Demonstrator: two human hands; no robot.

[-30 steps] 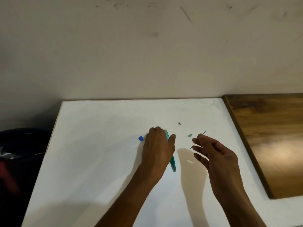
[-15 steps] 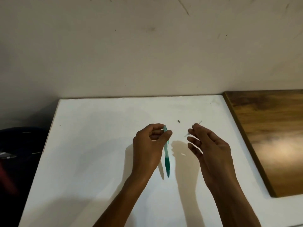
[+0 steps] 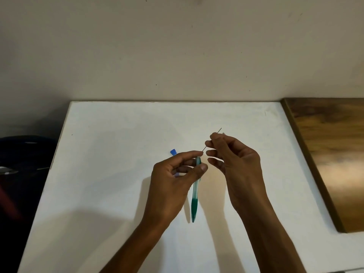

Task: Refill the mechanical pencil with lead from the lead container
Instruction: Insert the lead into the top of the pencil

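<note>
My left hand [image 3: 173, 178] grips a green mechanical pencil [image 3: 195, 196] near its top end, and the tip hangs down above the white table [image 3: 118, 174]. A thin dark lead stick [image 3: 204, 148] is pinched in my right hand [image 3: 234, 162], slanting down-left. Its lower end sits right at the pencil's top opening. A blue lead container [image 3: 173, 152] lies on the table behind my left hand, partly hidden by the fingers.
A brown wooden board [image 3: 331, 154] lies along the table's right side. A dark bin [image 3: 23, 164] stands beyond the table's left edge. A small pale piece [image 3: 223, 133] peeks out behind my right fingers. The wall rises behind the table.
My left hand picked the pencil up off the table and raised it upright. My right hand brought the lead stick left, down to the pencil's top.
</note>
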